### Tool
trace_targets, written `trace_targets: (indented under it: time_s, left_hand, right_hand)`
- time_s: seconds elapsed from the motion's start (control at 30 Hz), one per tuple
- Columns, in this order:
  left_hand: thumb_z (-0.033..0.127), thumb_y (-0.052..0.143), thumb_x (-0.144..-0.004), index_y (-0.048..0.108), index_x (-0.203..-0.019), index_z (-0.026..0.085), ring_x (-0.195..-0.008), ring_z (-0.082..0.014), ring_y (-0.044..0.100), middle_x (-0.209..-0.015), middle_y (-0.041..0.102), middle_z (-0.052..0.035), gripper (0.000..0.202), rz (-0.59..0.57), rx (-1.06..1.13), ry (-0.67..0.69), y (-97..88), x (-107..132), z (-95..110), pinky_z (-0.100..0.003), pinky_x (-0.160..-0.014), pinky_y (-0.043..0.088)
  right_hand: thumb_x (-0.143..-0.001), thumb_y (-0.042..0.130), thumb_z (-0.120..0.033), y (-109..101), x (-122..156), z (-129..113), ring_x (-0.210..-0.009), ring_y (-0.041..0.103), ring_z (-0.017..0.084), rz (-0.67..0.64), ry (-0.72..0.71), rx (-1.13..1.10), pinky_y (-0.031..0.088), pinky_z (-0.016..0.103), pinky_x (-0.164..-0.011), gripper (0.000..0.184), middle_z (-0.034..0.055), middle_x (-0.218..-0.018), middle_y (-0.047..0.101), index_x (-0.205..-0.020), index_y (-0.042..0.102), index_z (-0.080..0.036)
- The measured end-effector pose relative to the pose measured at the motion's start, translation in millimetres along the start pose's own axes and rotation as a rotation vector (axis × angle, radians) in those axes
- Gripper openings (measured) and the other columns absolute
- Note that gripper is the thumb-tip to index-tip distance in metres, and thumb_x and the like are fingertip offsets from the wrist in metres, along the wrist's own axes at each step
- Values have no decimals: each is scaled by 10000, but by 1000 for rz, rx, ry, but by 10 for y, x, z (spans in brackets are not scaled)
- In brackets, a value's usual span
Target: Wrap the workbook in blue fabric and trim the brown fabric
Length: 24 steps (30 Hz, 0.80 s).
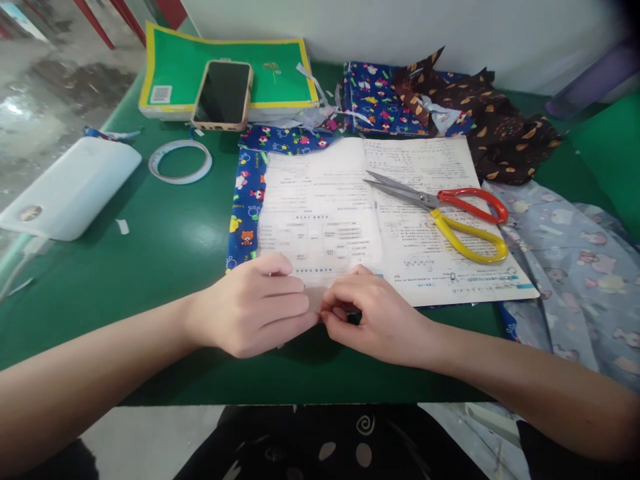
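An open book (pixel 320 193) with printed pages lies before me, and a blue patterned cover sheet (pixel 243 227) shows along its left and far edges. Scissors (pixel 425 200) with one red and one yellow handle rest on the right page, blades slightly apart. My left hand (pixel 255 307) is closed over the near edge of the left page, fingers curled. Right beside it, my right hand (pixel 373 313) pinches thumb against fingers at the same edge, close to the spine. The fingertips of both hands nearly meet. What they grip is hidden.
At the back are a green book (pixel 280 67) with a phone (pixel 223 93) on it, a blue patterned stack (pixel 370 93) and crumpled brown fabric-like sheet (pixel 505 140). A tape roll (pixel 180 179) and white power bank (pixel 80 187) lie left. A pale patterned sheet (pixel 580 260) spreads right.
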<state>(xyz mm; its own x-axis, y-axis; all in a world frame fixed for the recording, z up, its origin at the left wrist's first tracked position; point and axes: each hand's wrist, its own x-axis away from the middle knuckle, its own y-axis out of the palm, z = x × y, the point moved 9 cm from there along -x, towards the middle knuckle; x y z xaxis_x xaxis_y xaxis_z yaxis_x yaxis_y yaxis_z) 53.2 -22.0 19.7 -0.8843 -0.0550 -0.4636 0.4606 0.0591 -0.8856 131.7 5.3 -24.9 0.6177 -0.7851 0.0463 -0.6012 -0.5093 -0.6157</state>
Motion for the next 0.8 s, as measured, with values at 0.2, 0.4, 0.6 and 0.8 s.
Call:
trace_targets:
  time_s: [0.2,0.4,0.6,0.8]
  left_hand:
    - [115,560,-862,566,-668,187,-544,-119,452,-591,506,25,207,1,0,3,30,15,9,-317,-564,343]
    - [131,492,-893,568,-693,197,-572,-124,434,-600,488,22,224,-67,3,-7,107,14,-13,-316,-590,341]
    - [130,464,-898,579,-717,173,-608,-138,429,-622,479,4,218,-86,40,-11,152,14,-23,-315,-649,355]
    - [119,442,-904,574,-666,169,-594,-134,415,-598,480,8,276,-67,75,-17,143,-14,-20,-310,-654,359]
  right_hand:
    - [-791,553,-140,12,-9,12,-581,440,59,8,-13,1,342,270,-741,109,-80,-617,482,-697,512,-176]
    - [-776,558,-129,-4,-12,18,-581,439,58,27,-3,-5,339,266,-735,97,-79,-614,481,-698,520,-171]
    - [-771,557,-139,12,-19,33,-573,440,59,21,20,-7,340,265,-733,83,-76,-617,495,-704,518,-169]
    - [-758,553,-136,19,-10,30,-561,421,59,31,23,15,330,277,-731,93,-80,-605,475,-692,498,-171]
